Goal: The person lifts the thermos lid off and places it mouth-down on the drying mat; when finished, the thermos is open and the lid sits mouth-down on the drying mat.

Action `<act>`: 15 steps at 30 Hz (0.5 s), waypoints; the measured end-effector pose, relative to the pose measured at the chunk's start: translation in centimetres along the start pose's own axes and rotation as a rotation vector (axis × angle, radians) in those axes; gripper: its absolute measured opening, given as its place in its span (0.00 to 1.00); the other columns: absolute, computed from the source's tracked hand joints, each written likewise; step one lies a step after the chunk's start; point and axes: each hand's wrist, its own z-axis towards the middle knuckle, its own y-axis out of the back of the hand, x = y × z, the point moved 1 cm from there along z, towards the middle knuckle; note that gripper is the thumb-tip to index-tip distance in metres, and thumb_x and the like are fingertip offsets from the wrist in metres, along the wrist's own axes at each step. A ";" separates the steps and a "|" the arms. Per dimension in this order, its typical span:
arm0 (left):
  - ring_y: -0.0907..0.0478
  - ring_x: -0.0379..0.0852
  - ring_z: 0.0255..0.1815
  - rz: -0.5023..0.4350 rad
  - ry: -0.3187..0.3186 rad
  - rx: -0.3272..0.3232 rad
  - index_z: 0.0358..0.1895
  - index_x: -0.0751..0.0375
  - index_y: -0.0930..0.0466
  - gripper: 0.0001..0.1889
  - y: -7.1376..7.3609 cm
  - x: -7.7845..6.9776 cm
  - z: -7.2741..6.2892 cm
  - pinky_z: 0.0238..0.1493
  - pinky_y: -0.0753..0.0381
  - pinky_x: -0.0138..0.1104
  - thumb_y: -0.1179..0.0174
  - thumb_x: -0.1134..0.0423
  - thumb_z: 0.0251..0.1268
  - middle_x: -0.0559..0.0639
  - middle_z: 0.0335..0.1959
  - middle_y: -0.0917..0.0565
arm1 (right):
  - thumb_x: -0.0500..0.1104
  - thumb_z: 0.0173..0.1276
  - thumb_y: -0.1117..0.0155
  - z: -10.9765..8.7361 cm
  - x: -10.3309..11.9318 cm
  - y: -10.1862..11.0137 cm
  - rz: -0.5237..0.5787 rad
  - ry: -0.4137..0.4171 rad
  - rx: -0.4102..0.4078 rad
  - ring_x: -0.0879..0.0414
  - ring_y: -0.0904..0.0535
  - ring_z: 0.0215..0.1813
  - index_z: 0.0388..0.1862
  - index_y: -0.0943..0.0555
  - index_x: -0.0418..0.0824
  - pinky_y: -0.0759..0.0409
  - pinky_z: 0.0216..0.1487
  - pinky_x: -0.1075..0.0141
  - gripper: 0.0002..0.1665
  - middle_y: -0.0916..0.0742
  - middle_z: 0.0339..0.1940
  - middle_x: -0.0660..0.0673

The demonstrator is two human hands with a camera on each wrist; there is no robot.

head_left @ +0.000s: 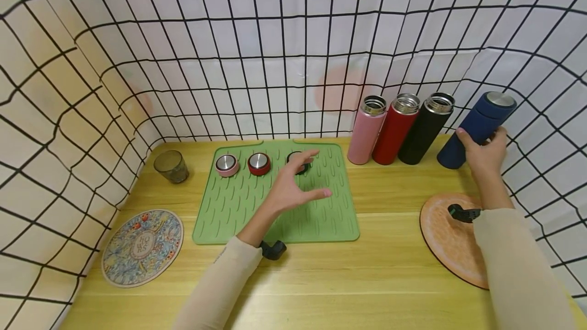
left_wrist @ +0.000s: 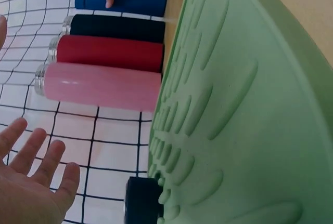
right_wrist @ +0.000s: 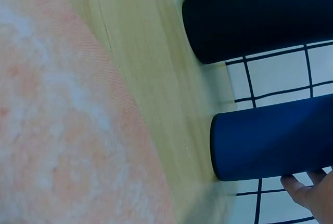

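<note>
My right hand (head_left: 488,157) grips a blue thermos bottle (head_left: 478,122) with its lid on, at the right end of a row. To its left, three lidless bottles stand upright: pink (head_left: 364,136), red (head_left: 392,136) and black (head_left: 421,136). Over a green drying mat (head_left: 339,218) hovers my left hand (head_left: 291,190), thumb and fingers spread apart and holding nothing. It partly hides a black lid (head_left: 291,157) on the mat. A pink lid (head_left: 227,166) and a red lid (head_left: 259,164) sit further left. The left wrist view also shows the black lid (left_wrist: 141,200) below the hand's spread fingers.
A smoky glass cup (head_left: 171,167) stands left of the mat. In front of it lies a patterned round placemat (head_left: 142,248). An orange round placemat (head_left: 447,248) lies under the right forearm. Black wire grid panels (head_left: 284,57) enclose the wooden table at the back and sides.
</note>
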 end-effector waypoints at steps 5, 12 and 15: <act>0.30 0.45 0.73 -0.020 -0.002 0.017 0.76 0.25 0.36 0.50 -0.3 -0.4 -0.1 0.74 0.29 0.48 0.24 0.30 0.45 0.42 0.72 0.27 | 0.62 0.69 0.34 -0.6 -0.3 0.2 0.019 0.011 -0.002 0.54 0.38 0.81 0.83 0.48 0.62 0.38 0.82 0.56 0.49 0.37 0.84 0.52; 0.31 0.42 0.74 -0.024 -0.059 0.033 0.76 0.29 0.36 0.49 -0.6 -0.9 -0.1 0.76 0.30 0.49 0.19 0.46 0.48 0.38 0.75 0.29 | 0.58 0.66 0.28 -2.3 -0.4 0.3 0.061 0.085 -0.046 0.57 0.31 0.76 0.81 0.42 0.63 0.34 0.80 0.59 0.49 0.30 0.79 0.52; 0.31 0.42 0.74 -0.026 -0.074 0.031 0.76 0.31 0.35 0.49 -0.6 -1.1 -0.1 0.76 0.30 0.46 0.18 0.51 0.49 0.39 0.75 0.29 | 0.54 0.63 0.24 -3.6 0.2 0.6 0.095 0.130 -0.070 0.62 0.26 0.67 0.78 0.36 0.62 0.29 0.74 0.63 0.47 0.24 0.71 0.57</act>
